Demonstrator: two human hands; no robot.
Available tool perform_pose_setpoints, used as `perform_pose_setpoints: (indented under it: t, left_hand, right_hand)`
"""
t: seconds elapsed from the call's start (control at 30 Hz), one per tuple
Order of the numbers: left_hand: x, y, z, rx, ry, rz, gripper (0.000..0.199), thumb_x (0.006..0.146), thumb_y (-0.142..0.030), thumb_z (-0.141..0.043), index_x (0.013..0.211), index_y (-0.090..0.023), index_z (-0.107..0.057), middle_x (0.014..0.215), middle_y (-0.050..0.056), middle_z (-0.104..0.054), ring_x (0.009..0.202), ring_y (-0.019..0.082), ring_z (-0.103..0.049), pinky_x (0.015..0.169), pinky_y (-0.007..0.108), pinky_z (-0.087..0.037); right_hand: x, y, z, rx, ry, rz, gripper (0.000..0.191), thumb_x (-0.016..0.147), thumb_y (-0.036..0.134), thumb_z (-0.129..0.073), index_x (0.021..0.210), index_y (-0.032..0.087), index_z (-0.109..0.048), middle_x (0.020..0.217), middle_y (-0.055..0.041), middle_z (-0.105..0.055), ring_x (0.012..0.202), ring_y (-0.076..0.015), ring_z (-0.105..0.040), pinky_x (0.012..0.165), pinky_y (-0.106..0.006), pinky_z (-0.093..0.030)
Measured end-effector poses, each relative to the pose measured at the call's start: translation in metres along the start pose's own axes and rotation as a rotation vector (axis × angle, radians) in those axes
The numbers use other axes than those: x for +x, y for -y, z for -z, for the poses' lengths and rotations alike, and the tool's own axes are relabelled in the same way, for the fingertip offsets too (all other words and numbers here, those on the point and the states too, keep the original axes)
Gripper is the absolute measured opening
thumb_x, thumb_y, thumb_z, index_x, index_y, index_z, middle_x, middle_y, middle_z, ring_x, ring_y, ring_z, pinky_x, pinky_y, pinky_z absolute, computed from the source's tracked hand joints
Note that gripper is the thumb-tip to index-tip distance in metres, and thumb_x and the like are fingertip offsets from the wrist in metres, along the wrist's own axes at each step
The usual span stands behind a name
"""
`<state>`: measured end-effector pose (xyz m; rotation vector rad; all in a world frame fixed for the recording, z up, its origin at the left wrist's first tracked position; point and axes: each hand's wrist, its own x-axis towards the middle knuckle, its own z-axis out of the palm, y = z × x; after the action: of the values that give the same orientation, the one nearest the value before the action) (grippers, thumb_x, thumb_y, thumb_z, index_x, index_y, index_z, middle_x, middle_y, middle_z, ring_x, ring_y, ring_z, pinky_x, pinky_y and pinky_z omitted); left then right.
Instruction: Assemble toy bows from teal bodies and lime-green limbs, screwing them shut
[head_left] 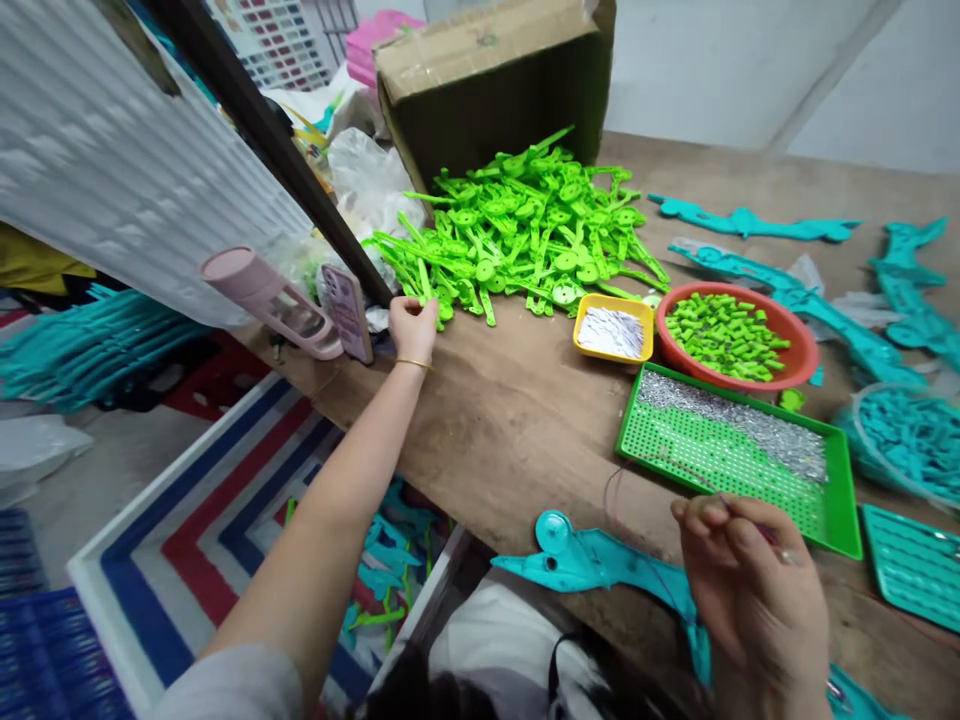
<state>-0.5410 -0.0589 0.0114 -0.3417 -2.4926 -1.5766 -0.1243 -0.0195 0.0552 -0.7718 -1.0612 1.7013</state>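
The right hand (754,565) is raised above the near edge of the table (510,425), beside a turquoise part (600,562); its fingertips are pinched together, on what cannot be told; bare surface is left open between both hands; the right side is obstructed by a green tray (846,500), yellow dish (611,354) and red bowl (802,358); farther left, a green part (424,280) is gripped by the left hand (412,328) at the edge of the green pile (540,225); clearance there is narrowed by a phone (346,312) and dark post (322,210); the pile is backed by a cardboard box (487,60).
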Motion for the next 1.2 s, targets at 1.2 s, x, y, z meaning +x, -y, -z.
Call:
perform_pose_setpoints:
  t: [1.2]
  left_hand:
    - [-0.185,-0.001,0.092,0.147,1.161,-0.927,0.027,0.088,-0.02,-0.053,0.115,-0.016,-0.054,0.121,0.013,-0.064,0.117,0.025,-0.058,0.108,0.046,-0.044]
  right_hand:
    - [-0.022,-0.055,0.037,-1.305,0.215,0.359,0.018,0.093,0.03,-0.055,0.095,0.021,-0.071,0.085,-0.0051,-0.069,0.079,-0.0168,-0.066,0.072,-0.03,-0.052]
